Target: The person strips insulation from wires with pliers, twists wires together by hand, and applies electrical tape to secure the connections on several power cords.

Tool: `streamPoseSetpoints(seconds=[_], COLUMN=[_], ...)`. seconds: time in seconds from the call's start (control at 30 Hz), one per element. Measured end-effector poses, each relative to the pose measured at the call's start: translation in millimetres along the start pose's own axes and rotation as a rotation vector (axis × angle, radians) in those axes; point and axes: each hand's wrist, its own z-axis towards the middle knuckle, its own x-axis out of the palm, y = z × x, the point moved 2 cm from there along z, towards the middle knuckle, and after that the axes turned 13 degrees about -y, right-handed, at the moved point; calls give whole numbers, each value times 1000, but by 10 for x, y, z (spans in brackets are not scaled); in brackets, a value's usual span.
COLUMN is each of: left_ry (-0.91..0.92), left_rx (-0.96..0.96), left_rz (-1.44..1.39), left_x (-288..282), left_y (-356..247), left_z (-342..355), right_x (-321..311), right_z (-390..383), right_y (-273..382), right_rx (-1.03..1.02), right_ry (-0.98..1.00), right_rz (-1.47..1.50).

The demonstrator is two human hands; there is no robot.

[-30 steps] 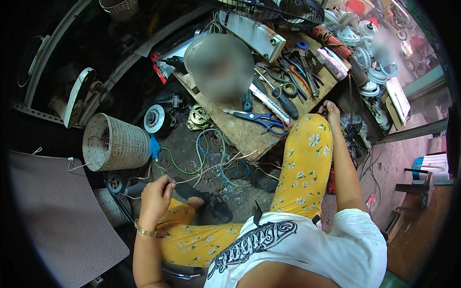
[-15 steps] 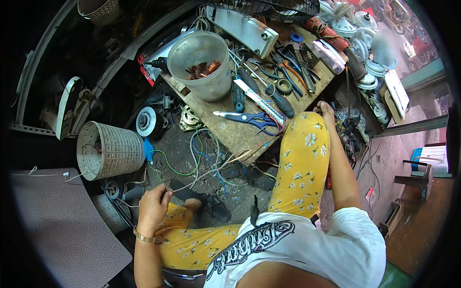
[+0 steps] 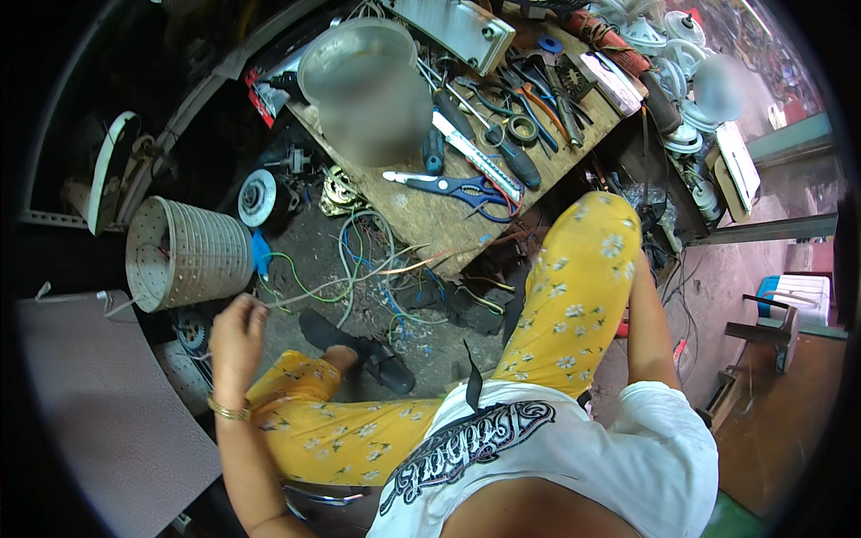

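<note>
Wood, scuffed and stained, tops the low workbench (image 3: 404,215), which stands on a grimy floor (image 3: 430,354) littered with wire scraps. Left of the bench is a perforated off-white plastic basket (image 3: 202,255); beyond its right side, domed white plastic parts (image 3: 641,36) are heaped up. Slim and pale grey-beige, the cable (image 3: 372,274) runs from the left hand (image 3: 238,341) to the bench's near corner, where coppery strands (image 3: 435,259) show; whether they touch the wood I cannot tell. Thumb and fingers of that hand, left of the bench, are closed on the cable. Hidden behind the raised knee (image 3: 610,224), right of the bench's near corner, is the right hand; I cannot tell its state. On the bench are a round translucent plastic bucket (image 3: 363,40), partly blurred, navy-handled scissors (image 3: 462,186) with steel blades, a long, straight-sided white cutter knife (image 3: 475,154) and a ring-shaped tape roll (image 3: 521,130).
</note>
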Motion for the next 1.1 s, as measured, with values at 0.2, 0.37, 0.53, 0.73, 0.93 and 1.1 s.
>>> streamPoseSetpoints(seconds=[0.2,0.37,0.53,0.73,0.93,1.1], left_ry=[24,33,98,201,264,195], left_rx=[-28,56,91,77,27,-91], left_rz=[22,103,256,208,203,-139], left_x=[84,217,413,511,496,266], left_y=[69,-197,-363,-184,-90,-19], left_z=[-72,-133,-311,-500,-578,-629], right_x=[25,169,307,363,338,196], right_z=[-154,-113,-95,-69,23,205], right_y=[-227,-734,-1266,-1519,-1633,-1757], right_rx=[-22,12,92,153,191,201], right_ry=[122,130,105,76,48,42], right_rz=[-75,0,54,86,76,-26])
